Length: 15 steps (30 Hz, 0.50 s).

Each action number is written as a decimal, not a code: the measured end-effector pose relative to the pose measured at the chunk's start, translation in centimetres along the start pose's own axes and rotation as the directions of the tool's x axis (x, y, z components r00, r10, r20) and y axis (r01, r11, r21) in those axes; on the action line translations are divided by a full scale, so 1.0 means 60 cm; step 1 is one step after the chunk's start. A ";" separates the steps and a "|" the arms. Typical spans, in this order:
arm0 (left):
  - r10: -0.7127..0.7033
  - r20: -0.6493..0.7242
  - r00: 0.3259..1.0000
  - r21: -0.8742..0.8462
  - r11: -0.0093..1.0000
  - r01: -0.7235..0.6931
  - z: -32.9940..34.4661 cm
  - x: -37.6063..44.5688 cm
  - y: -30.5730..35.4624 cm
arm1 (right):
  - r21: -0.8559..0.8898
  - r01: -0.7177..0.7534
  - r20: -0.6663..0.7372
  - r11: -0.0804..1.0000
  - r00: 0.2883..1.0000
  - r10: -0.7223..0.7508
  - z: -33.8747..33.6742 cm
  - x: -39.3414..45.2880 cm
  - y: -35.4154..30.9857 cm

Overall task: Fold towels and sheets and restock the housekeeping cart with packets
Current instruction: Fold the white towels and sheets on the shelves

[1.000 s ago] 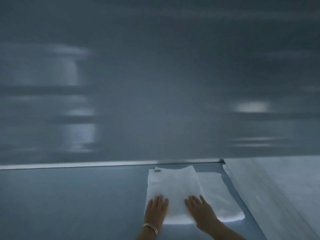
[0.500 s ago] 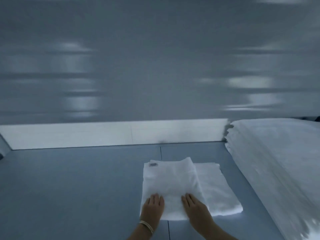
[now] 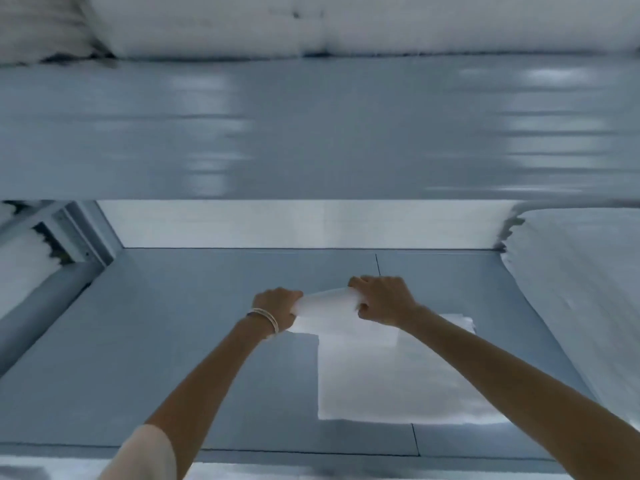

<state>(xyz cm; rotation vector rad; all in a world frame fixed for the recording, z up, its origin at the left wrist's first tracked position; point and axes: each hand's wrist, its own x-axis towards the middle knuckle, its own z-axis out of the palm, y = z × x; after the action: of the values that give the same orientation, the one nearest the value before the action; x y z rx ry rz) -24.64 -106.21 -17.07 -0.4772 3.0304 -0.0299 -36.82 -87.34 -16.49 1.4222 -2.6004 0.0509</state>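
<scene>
Both hands' grip lifts towel (image 3: 363, 368) far edge, lengthwise away

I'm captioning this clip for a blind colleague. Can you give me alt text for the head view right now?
Two bare hands, the left hand and the right hand, grip the far edge of a white folded towel, lifting it off a grey-blue shelf surface. A tall stack of white folded linen stands on the right.

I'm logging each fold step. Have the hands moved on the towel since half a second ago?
Yes. The left hand and right hand went from its near edge to its far edge, toward the shelf's back wall, gripping the towel.
</scene>
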 end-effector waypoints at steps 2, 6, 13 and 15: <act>-0.052 -0.047 0.998 0.037 0.998 0.054 -0.045 0.007 -0.066 | -0.039 0.018 -0.047 0.999 0.999 -0.020 -0.024 0.065 -0.033; -0.193 -0.216 0.957 0.043 0.977 0.207 -0.076 0.001 -0.180 | 0.011 -0.024 -0.205 1.000 0.978 0.026 -0.025 0.170 -0.123; 0.005 -0.538 0.843 0.066 0.997 0.036 0.083 -0.147 -0.280 | 0.072 0.205 -0.326 0.976 0.930 -0.171 0.066 0.128 -0.260; 0.040 -0.366 0.930 0.070 0.997 -0.015 0.175 -0.189 -0.274 | 0.072 0.228 -0.203 0.971 0.956 -0.210 0.133 0.081 -0.291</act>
<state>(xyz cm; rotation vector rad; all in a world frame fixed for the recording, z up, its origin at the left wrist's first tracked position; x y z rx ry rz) -8.04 -118.43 -26.26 -0.4705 3.3870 -0.2439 -25.86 -101.74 -24.47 1.6402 -2.2982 0.2725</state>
